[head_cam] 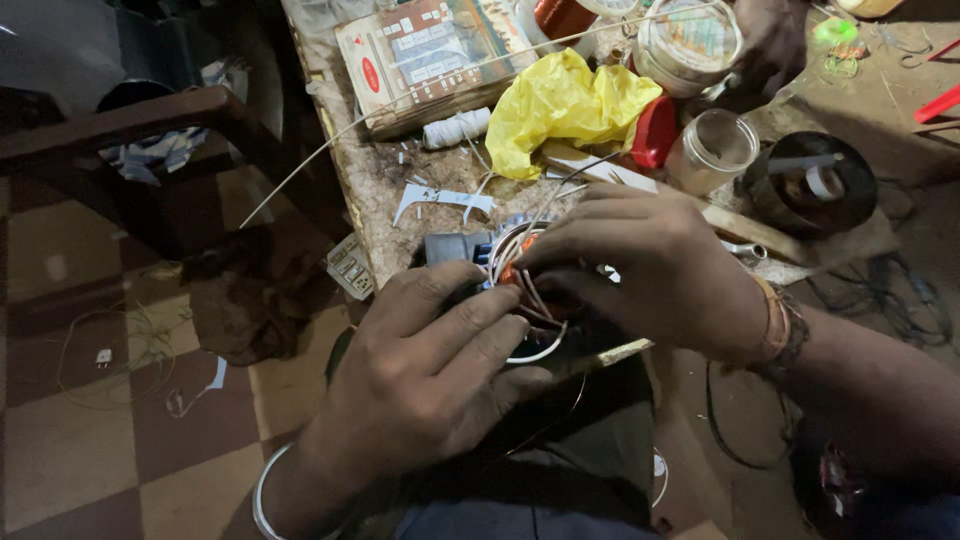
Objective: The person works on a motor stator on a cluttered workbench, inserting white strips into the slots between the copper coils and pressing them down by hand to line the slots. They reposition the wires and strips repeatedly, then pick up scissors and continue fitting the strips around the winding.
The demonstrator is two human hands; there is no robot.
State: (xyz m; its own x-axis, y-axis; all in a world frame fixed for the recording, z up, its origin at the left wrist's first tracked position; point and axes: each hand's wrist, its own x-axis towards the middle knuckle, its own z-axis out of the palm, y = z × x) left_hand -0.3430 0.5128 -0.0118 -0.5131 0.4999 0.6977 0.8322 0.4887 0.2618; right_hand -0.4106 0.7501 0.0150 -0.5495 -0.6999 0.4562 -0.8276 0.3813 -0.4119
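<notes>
My left hand (425,375) grips a small dark motor-like part (452,248) with white and copper wire coils (520,262) held over my lap. My right hand (655,270) pinches the wires at the coil's top with its fingertips. A white loop of wire (540,352) hangs below between both hands. Much of the part is hidden under my fingers. A metal bangle circles my left wrist and thread bands my right wrist.
A cluttered worn workbench (375,190) holds a yellow plastic bag (565,105), a printed carton (425,55), a glass jar (712,150), a lidded plastic tub (688,42), a dark tape roll (810,185) and a thread spool (455,128). A checkered floor (90,440) lies left.
</notes>
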